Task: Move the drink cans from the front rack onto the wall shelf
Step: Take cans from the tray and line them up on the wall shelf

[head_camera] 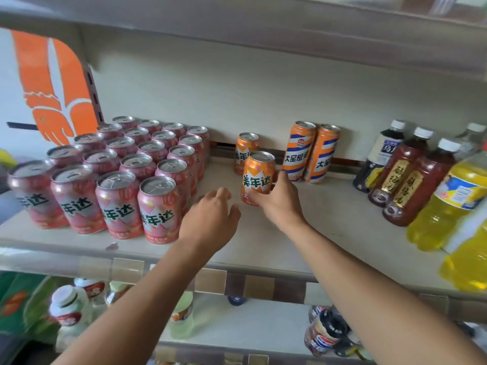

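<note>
My right hand (279, 200) grips an orange drink can (257, 175) standing upright on the cream wall shelf (329, 219), just in front of a second orange can (245, 148) near the back wall. My left hand (210, 219) hovers over the shelf left of that can with relaxed fingers, holding nothing. A block of several pink cans (126, 169) fills the shelf's left part, in rows running back to the wall. Two taller orange-and-white cans (309, 152) stand at the back, right of the orange ones.
Dark tea bottles (400, 177) and large yellow drink bottles (448, 204) crowd the shelf's right end. Another shelf board (263, 25) hangs overhead. Below the shelf edge a lower shelf holds white bottles (68, 306) and cola cans (324, 335). An orange sign (55, 85) is at the left.
</note>
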`<action>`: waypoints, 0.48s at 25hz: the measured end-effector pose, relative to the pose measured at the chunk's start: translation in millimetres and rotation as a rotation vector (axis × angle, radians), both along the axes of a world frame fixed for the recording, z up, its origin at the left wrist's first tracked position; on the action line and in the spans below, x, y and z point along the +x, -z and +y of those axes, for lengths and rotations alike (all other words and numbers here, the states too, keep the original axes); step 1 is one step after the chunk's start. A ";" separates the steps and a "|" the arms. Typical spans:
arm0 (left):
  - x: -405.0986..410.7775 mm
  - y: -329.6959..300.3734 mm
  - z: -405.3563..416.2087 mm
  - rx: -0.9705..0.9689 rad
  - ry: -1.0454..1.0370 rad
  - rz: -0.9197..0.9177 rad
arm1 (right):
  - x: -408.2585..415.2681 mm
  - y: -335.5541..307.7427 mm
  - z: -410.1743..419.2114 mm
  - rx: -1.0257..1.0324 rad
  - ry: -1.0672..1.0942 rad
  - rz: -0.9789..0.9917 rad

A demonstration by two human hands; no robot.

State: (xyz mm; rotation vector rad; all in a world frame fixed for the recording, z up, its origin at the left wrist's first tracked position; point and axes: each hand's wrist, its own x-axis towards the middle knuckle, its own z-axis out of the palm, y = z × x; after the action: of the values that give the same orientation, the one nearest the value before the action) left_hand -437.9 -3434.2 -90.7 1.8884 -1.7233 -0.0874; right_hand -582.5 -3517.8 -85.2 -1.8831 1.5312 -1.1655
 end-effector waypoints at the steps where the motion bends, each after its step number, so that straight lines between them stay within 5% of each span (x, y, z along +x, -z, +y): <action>1: 1.1 -0.4 -3.5 -0.002 0.013 0.005 | 5.7 2.8 -7.5 0.011 0.018 0.001; 12: 13.3 6.3 -38.5 -0.033 0.099 0.127 | 38.7 11.7 -57.2 0.011 0.023 0.004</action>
State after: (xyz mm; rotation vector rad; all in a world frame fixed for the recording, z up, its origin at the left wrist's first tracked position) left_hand -424.6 -3472.7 -97.0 1.7355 -1.7202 -0.2111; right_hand -543.8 -3575.1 -96.8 -1.8664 1.5619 -1.1612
